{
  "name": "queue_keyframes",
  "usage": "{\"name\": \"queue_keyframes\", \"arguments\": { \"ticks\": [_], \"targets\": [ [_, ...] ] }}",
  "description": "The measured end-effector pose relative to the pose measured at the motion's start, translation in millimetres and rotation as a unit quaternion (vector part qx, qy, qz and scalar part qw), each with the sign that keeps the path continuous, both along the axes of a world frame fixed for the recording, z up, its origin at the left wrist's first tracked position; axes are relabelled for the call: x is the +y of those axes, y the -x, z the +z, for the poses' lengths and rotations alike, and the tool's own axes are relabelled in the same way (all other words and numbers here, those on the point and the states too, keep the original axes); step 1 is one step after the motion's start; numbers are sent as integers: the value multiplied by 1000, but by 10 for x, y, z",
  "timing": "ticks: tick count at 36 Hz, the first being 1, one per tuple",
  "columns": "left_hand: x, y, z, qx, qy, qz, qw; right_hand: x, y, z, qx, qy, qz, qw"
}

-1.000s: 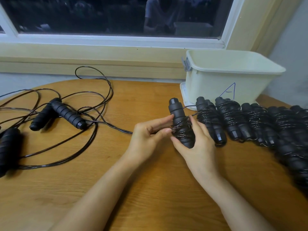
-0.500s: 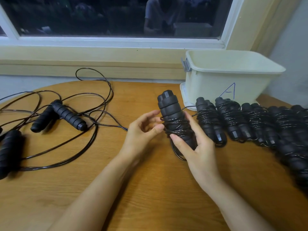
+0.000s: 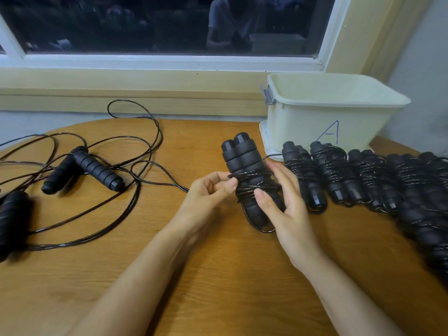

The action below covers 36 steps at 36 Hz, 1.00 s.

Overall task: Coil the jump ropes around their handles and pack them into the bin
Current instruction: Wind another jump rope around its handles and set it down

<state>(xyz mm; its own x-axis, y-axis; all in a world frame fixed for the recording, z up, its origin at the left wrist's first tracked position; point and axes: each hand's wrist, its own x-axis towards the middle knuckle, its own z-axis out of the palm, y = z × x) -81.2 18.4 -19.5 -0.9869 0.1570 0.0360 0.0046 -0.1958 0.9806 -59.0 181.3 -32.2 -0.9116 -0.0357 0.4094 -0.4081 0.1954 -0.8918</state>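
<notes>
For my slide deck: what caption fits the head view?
Left hand pinches the cord on a part-coiled jump rope the right hand holds, beside coiled ropes and a bin.

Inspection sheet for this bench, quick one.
Surface: wooden table.
Job's things: partly coiled bundle held upright; coiled ropes in a row at right; bin marked A behind them, floor hidden.
Clutter: nothing seen.
Hands: left hand pinches the bundle's cord; right hand grips its handles.
Cables: loose ropes tangled at left, one cord running to the left hand.
Surroundings: dark window, sill.
</notes>
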Motion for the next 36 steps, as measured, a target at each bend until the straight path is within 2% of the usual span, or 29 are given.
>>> {"name": "queue_keyframes", "arguments": {
  "ticks": [7, 11, 17, 21, 27, 31, 36],
  "targets": [
    [30, -27, 45, -6, 4, 65, 998, 29, 49, -17, 74, -62, -29, 995],
    [16, -26, 51, 8, 29, 94, 995, 51, 69, -54, 64, -79, -42, 994],
    [18, -43, 69, 23, 46, 85, 995, 51, 79, -84, 36, -93, -67, 993],
    [45, -49, 81, 25, 47, 113, 992, 16, 34, -45, 5, -141, -72, 987],
    [70, -61, 59, 34, 81, 129, 988, -60, -70, 47, -30, -261, -121, 957],
    [67, -47, 13, 37, 89, 138, 986, -71, -57, 61, -28, -347, -160, 924],
    [129, -83, -17, 34, 87, 151, 984, -65, -50, 35, -17, -386, -199, 901]
  ]
}}
